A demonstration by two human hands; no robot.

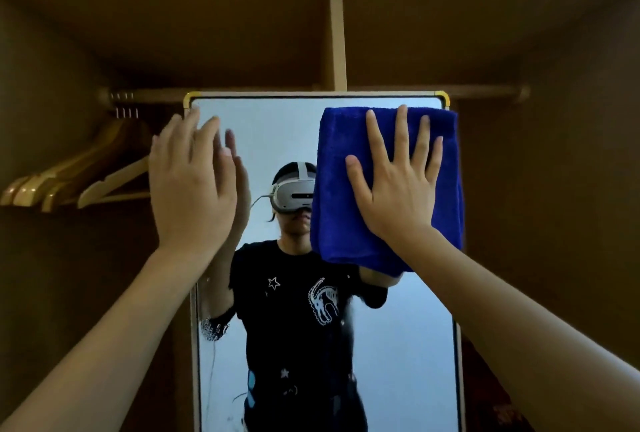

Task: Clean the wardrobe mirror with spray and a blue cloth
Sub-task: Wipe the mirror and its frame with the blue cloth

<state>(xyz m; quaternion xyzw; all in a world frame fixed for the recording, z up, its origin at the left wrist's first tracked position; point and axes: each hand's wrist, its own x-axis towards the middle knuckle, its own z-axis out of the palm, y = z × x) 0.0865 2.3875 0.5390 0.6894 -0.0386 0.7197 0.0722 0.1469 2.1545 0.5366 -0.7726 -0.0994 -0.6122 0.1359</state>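
Note:
A tall mirror (277,127) with a pale frame and yellow top corners stands inside the wardrobe. A folded blue cloth (336,189) lies flat against its upper right part. My right hand (398,186) presses on the cloth with fingers spread and straight. My left hand (192,186) is raised at the mirror's upper left edge, fingers straight, flat against the glass or just off it. The glass reflects a person in a black printed T-shirt and a headset. Spray droplets and streaks show at the lower left of the glass (214,331). No spray bottle is in view.
Several wooden hangers (86,175) hang from a rail (138,96) at the left. A vertical wooden divider (337,37) rises above the mirror. Dark brown wardrobe walls surround the mirror on both sides.

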